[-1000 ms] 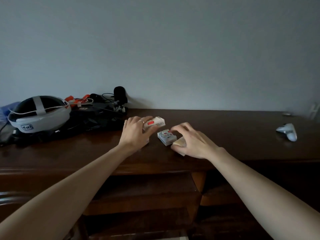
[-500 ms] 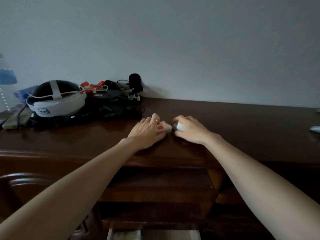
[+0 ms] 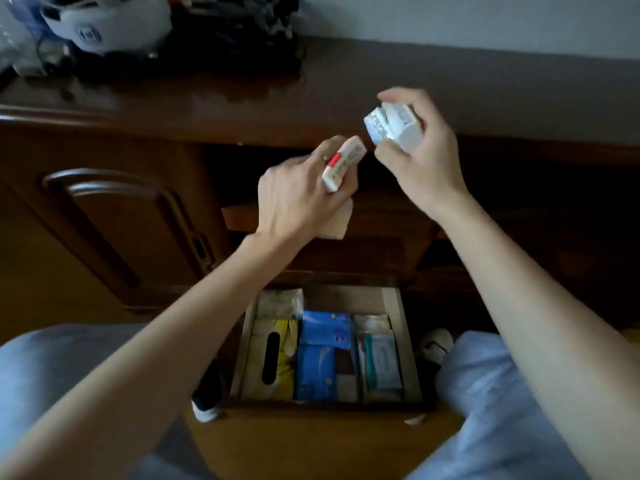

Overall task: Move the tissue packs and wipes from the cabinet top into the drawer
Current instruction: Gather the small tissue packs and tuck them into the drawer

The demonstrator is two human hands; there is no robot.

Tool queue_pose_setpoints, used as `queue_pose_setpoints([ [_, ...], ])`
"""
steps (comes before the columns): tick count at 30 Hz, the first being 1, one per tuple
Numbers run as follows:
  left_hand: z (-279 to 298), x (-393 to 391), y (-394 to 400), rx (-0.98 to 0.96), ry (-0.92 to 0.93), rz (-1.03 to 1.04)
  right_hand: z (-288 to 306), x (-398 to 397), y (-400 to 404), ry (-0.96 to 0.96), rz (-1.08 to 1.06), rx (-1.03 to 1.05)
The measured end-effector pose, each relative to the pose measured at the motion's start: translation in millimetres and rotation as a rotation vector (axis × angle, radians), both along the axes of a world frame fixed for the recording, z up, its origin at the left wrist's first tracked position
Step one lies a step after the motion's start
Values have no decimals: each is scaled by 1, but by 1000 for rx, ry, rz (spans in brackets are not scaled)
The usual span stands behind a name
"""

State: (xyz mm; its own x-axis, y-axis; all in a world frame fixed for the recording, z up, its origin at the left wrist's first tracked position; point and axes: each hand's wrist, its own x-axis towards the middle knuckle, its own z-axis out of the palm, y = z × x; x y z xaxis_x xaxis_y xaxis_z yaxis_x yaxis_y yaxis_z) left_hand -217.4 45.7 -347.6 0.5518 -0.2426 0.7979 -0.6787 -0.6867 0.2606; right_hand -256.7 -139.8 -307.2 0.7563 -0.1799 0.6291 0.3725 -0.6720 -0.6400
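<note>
Now both hands lifted off cabinet top (image 3: 485, 84): left hand (image 3: 298, 199) grips red-marked tissue pack (image 3: 343, 163) plus beige pack (image 3: 337, 221); right hand (image 3: 420, 147) clutches white packs (image 3: 393, 128). Open drawer (image 3: 408, 341) directly below; release remains.

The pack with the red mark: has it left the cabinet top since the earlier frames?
Yes. The left hand now holds the red-marked pack off the cabinet top, out past its front edge, above the open drawer.
</note>
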Motion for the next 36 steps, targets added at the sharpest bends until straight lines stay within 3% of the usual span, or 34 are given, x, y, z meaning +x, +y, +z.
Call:
queue_pose_setpoints([
  [3,-86,-37,17,-167,476,70,-89,-51,22,46,29,83],
  [5,-149,-48,33,-111,730,112,-164,-79,31,325,27,178],
  [8,-229,-53,53,158,966,170,-265,-107,27,821,-80,287],
  [11,-266,-55,64,26,1179,194,-325,-114,16,1061,-161,270],
  [18,-309,-59,74,28,1218,214,-400,-93,41,1246,-203,274],
  [24,-317,-56,67,154,1108,290,-419,-75,59,1087,-389,111],
  [30,-325,-58,66,172,1123,402,-412,-78,27,1153,-167,99],
  [32,-327,-59,68,153,1111,406,-408,-84,13,1116,-133,-42],
  [36,-332,-62,70,178,1109,397,-408,-92,7,1101,-53,-577],
])
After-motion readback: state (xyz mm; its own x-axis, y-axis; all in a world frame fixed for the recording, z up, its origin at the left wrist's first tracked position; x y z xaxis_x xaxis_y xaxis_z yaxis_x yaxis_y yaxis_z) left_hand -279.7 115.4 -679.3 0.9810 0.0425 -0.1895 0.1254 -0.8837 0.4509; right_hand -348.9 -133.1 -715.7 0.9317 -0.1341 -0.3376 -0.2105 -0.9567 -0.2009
